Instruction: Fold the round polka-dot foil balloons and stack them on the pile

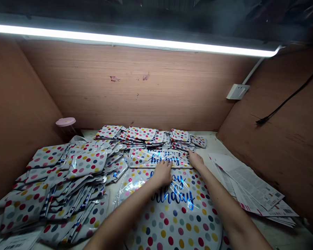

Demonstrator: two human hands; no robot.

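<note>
A flat round foil balloon [177, 222] lies in front of me, white and glossy with coloured polka dots and blue "happy birthday" lettering. Across its far side runs a folded strip of dotted foil [142, 160] with the same lettering. My left hand [163, 173] rests on the near edge of this strip, palm down and fingers spread. At the strip's right end, my right hand [196, 159] has its fingers closed over the corner; the fingertips are partly hidden.
Folded dotted balloons [88, 163] are heaped on the left. More folded stacks [142, 133] line the back wall. Printed paper sheets [250, 180] lie at right. A pink-lidded container [65, 122] stands in the back left corner. A black cable [289, 99] hangs at right below a wall socket [238, 91].
</note>
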